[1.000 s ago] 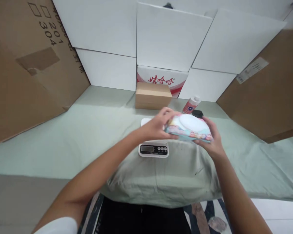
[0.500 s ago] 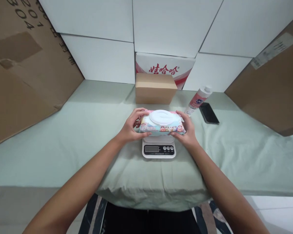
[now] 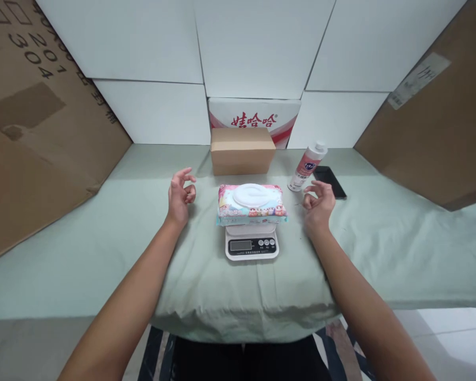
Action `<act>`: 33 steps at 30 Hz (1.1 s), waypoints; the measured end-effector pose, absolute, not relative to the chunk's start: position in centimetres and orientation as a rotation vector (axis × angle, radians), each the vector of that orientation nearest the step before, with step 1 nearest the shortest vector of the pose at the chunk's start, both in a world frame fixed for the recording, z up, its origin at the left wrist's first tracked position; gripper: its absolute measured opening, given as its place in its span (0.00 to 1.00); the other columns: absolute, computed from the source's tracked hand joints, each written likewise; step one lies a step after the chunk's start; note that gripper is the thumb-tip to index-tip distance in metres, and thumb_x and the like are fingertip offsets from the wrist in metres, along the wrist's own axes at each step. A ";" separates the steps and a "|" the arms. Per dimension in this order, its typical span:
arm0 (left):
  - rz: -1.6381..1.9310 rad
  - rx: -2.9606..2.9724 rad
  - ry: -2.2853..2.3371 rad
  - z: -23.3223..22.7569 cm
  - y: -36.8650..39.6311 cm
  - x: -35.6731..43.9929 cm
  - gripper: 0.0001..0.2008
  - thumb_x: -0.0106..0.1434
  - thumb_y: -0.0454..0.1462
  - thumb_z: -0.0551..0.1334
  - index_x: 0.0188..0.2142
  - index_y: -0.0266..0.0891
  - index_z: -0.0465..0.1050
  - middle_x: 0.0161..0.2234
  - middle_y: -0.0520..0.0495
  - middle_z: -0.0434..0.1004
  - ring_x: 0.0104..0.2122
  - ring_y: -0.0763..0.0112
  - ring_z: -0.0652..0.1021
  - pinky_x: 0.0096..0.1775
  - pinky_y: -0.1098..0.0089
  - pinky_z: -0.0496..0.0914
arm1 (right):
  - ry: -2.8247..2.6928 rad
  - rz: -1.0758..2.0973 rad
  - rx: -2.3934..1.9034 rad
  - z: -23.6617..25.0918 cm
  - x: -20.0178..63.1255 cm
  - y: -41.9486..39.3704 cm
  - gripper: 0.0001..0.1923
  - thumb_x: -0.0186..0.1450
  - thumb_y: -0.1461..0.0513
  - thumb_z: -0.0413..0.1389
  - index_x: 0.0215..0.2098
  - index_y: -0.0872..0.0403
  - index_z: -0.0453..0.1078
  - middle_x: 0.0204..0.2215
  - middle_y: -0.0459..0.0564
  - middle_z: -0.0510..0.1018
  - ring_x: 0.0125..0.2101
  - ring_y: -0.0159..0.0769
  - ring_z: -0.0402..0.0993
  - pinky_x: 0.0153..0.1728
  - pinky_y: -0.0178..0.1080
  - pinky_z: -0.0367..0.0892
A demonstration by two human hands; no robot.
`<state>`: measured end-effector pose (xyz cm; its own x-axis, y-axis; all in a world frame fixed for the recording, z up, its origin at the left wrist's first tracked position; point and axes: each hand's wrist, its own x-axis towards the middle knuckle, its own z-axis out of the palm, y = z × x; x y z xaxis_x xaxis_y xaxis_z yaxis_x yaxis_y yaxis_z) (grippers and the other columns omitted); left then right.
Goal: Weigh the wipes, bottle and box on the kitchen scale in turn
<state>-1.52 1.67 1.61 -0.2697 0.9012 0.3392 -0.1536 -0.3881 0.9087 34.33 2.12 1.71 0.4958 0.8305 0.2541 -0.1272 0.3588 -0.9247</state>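
Overhead, white panels back green-sheeted table.

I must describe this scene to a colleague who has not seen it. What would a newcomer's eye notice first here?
First, the colourful pack of wet wipes lying on the small white kitchen scale at the centre of the green-covered table. Next, the two empty hands, left hand and right hand, open on either side of it, touching nothing. Behind stand a brown cardboard box, a pink-labelled bottle and a black phone.
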 end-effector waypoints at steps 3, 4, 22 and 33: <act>1.770 1.070 1.116 1.5 2.0 -1.3 0.28 0.60 0.65 0.65 0.39 0.45 0.67 0.22 0.61 0.54 0.18 0.79 0.52 0.21 0.73 0.46 | -0.748 0.761 -1.131 1.3 34.7 2.8 0.20 0.62 0.47 0.62 0.24 0.51 0.64 0.16 0.37 0.60 0.16 0.24 0.51 0.17 0.32 0.44; 1.763 1.040 1.148 1.5 2.0 -1.1 0.26 0.61 0.61 0.67 0.36 0.45 0.64 0.20 0.63 0.49 0.17 0.79 0.51 0.21 0.73 0.46 | -0.754 0.761 -1.142 1.1 34.7 3.0 0.23 0.61 0.48 0.63 0.22 0.50 0.59 0.15 0.35 0.55 0.16 0.24 0.49 0.17 0.33 0.43; 1.693 0.971 1.191 1.6 2.0 -0.8 0.24 0.64 0.53 0.66 0.26 0.44 0.55 0.19 0.61 0.44 0.18 0.79 0.48 0.21 0.72 0.45 | -1.109 0.566 -1.184 -1.3 35.5 4.1 0.34 0.64 0.50 0.66 0.20 0.48 0.44 0.17 0.36 0.48 0.19 0.26 0.45 0.22 0.35 0.44; 1.525 1.474 1.077 0.7 1.2 -0.7 0.42 0.54 0.76 0.59 0.46 0.43 0.73 0.39 0.45 0.76 0.28 0.71 0.66 0.29 0.69 0.60 | -1.325 0.745 -0.974 -0.2 34.7 3.4 0.28 0.59 0.35 0.65 0.36 0.50 0.72 0.28 0.45 0.78 0.22 0.29 0.59 0.26 0.37 0.60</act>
<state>-0.67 1.21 0.69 -0.0612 0.9264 0.3716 0.0400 -0.3697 0.9283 34.75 3.37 -0.23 0.1263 0.8894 0.4394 0.0864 0.4314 -0.8980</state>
